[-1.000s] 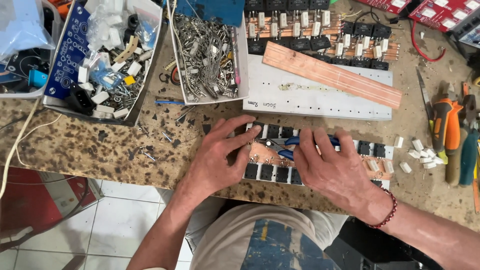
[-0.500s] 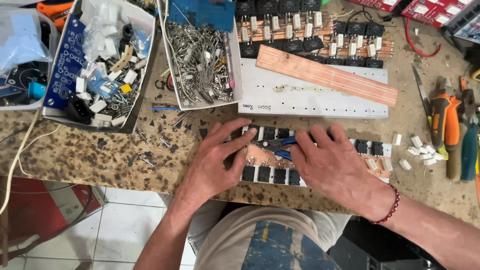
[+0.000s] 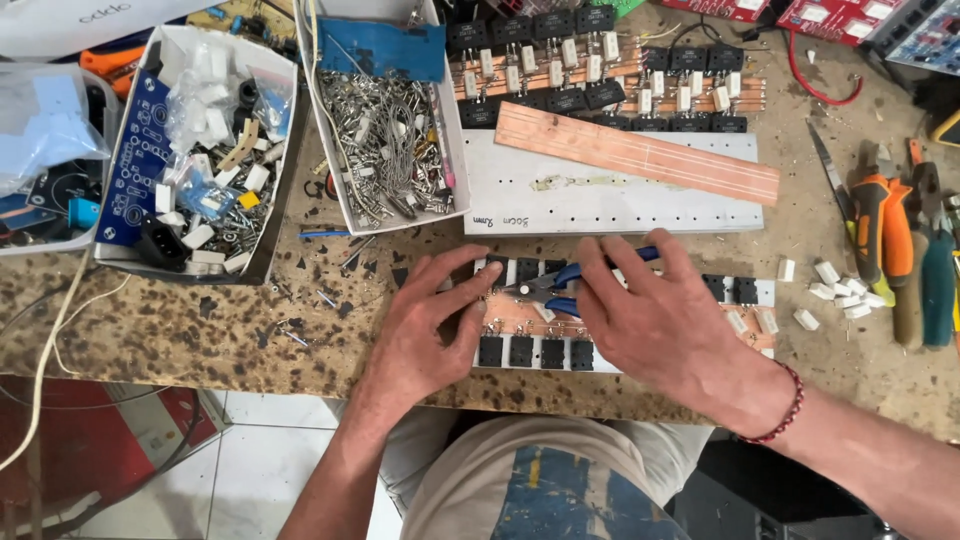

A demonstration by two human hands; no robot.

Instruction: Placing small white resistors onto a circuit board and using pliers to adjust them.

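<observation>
A long white strip with a copper board and rows of black transistors (image 3: 530, 352) lies at the table's near edge. My left hand (image 3: 425, 325) presses flat on its left end, fingers spread. My right hand (image 3: 665, 320) rests over its middle and holds blue-handled pliers (image 3: 550, 290), whose jaws point left at the copper board. Several small white blocks (image 3: 835, 290) lie to the right of the strip.
A white plate with a copper strip (image 3: 640, 155) lies behind, with more transistor boards beyond it. A box of metal parts (image 3: 385, 140) and a box of mixed components (image 3: 190, 170) stand at the back left. Orange and green hand tools (image 3: 900, 240) lie right.
The view has shifted slightly. Both hands stay on the strip, and the right hand's fingers have shifted a little around the pliers.
</observation>
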